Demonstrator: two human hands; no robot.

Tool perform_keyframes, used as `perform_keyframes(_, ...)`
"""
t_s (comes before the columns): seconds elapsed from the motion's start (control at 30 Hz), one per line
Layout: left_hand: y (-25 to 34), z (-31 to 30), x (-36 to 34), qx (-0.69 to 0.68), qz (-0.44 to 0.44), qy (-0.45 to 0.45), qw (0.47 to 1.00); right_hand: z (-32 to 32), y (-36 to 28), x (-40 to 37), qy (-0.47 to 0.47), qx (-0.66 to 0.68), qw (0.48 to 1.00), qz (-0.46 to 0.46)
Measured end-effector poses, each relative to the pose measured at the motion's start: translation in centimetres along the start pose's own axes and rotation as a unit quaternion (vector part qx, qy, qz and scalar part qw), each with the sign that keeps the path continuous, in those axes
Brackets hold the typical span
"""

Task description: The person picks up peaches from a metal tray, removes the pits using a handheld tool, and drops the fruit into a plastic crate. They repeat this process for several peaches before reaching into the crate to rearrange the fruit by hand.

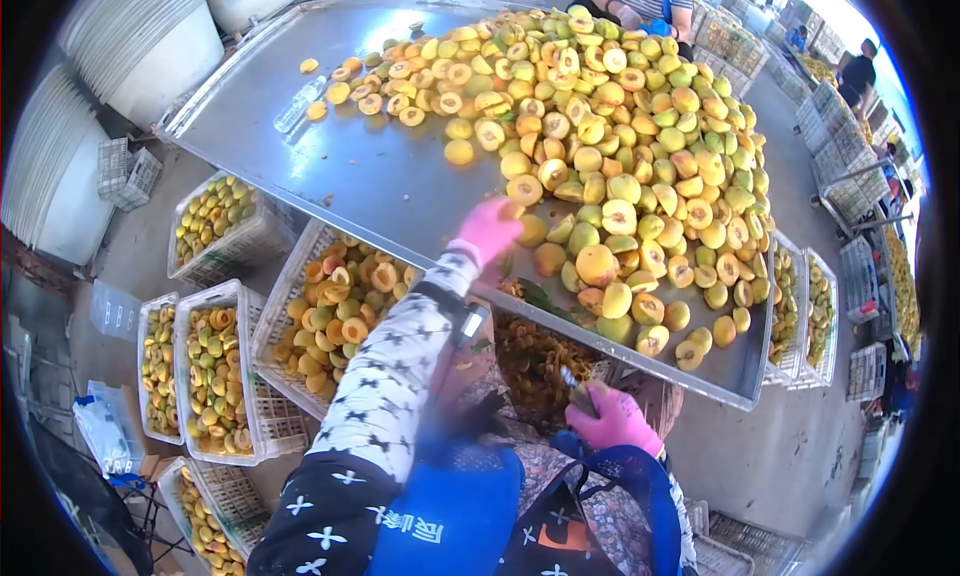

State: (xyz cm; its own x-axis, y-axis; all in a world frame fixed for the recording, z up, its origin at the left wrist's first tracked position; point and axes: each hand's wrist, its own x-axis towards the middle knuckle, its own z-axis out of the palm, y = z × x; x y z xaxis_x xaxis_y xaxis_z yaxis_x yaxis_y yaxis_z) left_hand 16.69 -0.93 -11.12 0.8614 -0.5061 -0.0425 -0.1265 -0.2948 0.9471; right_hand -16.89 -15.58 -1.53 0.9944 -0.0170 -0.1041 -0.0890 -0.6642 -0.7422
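Note:
Both hands wear pink gloves. My left hand [488,232] is blurred at the near edge of the metal table [300,191], its fingers closed around a yellow peach [513,210] that is partly hidden. Right beside it begins a big heap of peaches [620,186], many halved with the stones showing. Lower down, in front of my body, my right hand [617,418] is closed on a small knife [580,394] whose short metal end points up and left. Below the table edge, a container of brownish peach scraps [540,361] sits between the hands.
A crate of halved peaches [340,316] stands left of my arm, with more filled crates [215,366] beyond. A clear plastic bottle [300,106] lies on the table. Across it is another person [655,1]. Crates [800,316] stand at the table's right.

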Motion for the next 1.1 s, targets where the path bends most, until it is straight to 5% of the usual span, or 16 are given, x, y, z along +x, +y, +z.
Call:
perform_keyframes(0.03,0.8,-0.6,-0.4,-0.197,-0.077,-0.045,0.976,-0.3,-1.0,0.3,0.014,0.094,0.987,0.126)
perform_keyframes(0.13,4.8,-0.9,-5.6,-0.465,-0.052,-0.133,0.874,-0.5,-1.5,1.7,0.084,0.071,0.992,0.054)
perform_keyframes(0.23,8.3,0.1,-9.6,-0.548,-0.078,-0.198,0.809,-0.6,-2.5,4.3,0.211,-0.006,0.972,-0.104)
perform_keyframes(0.47,13.8,4.4,-14.5,-0.545,-0.03,-0.148,0.824,-1.1,-2.8,5.7,0.258,-0.209,0.94,-0.077)
perform_keyframes(0.53,14.3,4.8,-15.4,-0.267,0.155,-0.094,0.947,-1.1,-2.3,5.3,0.25,-0.238,0.936,-0.072)
perform_keyframes(0.57,14.3,4.7,-15.6,-0.111,0.244,-0.061,0.962,-1.2,-2.5,5.1,0.249,-0.252,0.933,-0.071)
perform_keyframes(0.63,12.7,4.7,-15.1,-0.041,0.289,-0.054,0.955,-1.4,-2.6,5.2,0.238,-0.268,0.931,-0.07)
perform_keyframes(0.7,12.7,5.2,-15.2,-0.197,0.2,-0.077,0.957,-1.5,-2.3,5.1,0.213,-0.271,0.936,-0.067)
perform_keyframes(0.77,13.4,6.0,-15.8,-0.536,-0.045,-0.114,0.835,-1.2,-2.2,5.0,0.18,-0.264,0.946,-0.052)
perform_keyframes(0.83,10.3,6.0,-15.0,-0.214,0.188,-0.059,0.957,-0.5,-2.2,4.8,0.163,-0.209,0.963,-0.044)
perform_keyframes(0.9,10.6,6.2,-15.6,-0.094,0.23,-0.032,0.968,0.7,-2.3,4.6,0.161,-0.108,0.98,-0.039)
perform_keyframes(1.0,12.1,6.6,-16.1,-0.309,0.033,-0.074,0.947,0.7,-2.1,4.7,0.158,-0.031,0.985,-0.058)
perform_keyframes(1.07,12.2,5.5,-15.0,-0.496,-0.103,-0.148,0.849,0.7,-0.8,4.7,0.155,-0.026,0.981,-0.113)
perform_keyframes(1.1,13.3,4.8,-15.1,-0.403,-0.042,-0.16,0.9,0.9,-1.1,4.5,0.171,0.009,0.978,-0.118)
